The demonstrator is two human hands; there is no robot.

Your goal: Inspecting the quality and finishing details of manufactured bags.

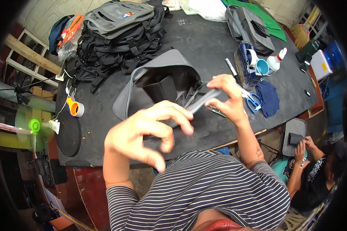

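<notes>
An open grey bag (173, 59) with a dark lining lies on the black table in front of me, its mouth gaping toward me. My right hand (228, 96) pinches the near edge of the bag between thumb and fingers, pulling that grey strip up taut. Above the bag's near left side hovers my left hand (146, 133), fingers curled but apart, with nothing between them. Beside my right hand lie blue-handled scissors (253, 103) and a dark blue cloth (267, 98). A slim object under the right hand is mostly hidden.
Stacked black and grey backpacks (119, 42) fill the far left. At the right stand a clear organiser (246, 63), a light blue cup (262, 66) and a white spray bottle (274, 61). A green fan (35, 125) is at the left. Another person's hands (304, 148) work at lower right.
</notes>
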